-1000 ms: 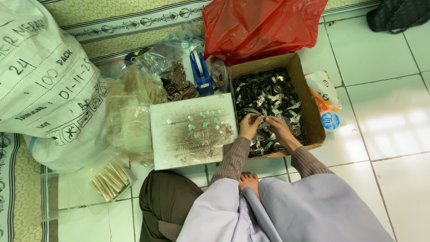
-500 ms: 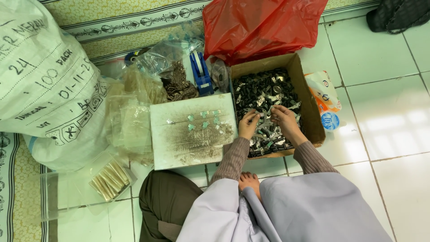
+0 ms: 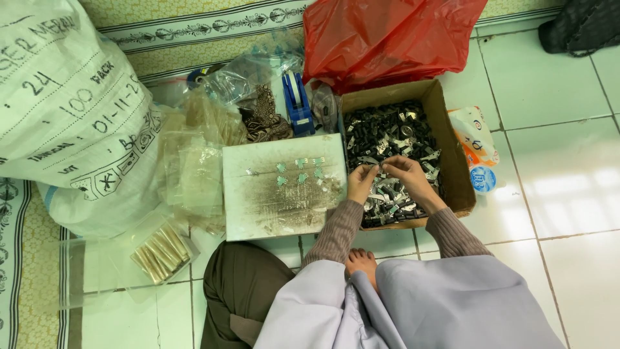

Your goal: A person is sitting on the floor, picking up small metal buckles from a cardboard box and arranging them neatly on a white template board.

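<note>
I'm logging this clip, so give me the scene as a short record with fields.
Setting: white tiled floor, person seated
Left hand: fingertips pinching a small metal piece, over the box edge
Right hand: fingertips meeting the left, above the box
Box: brown cardboard box filled with small black and silver metal parts
Beside it: stained white board with small pieces
Behind: red plastic bag

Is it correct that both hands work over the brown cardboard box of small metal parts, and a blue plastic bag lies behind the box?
Not quite. The plastic bag behind the brown cardboard box is red, not blue, as the head view shows. Both the left hand and the right hand do work over the box of small metal parts.
</note>
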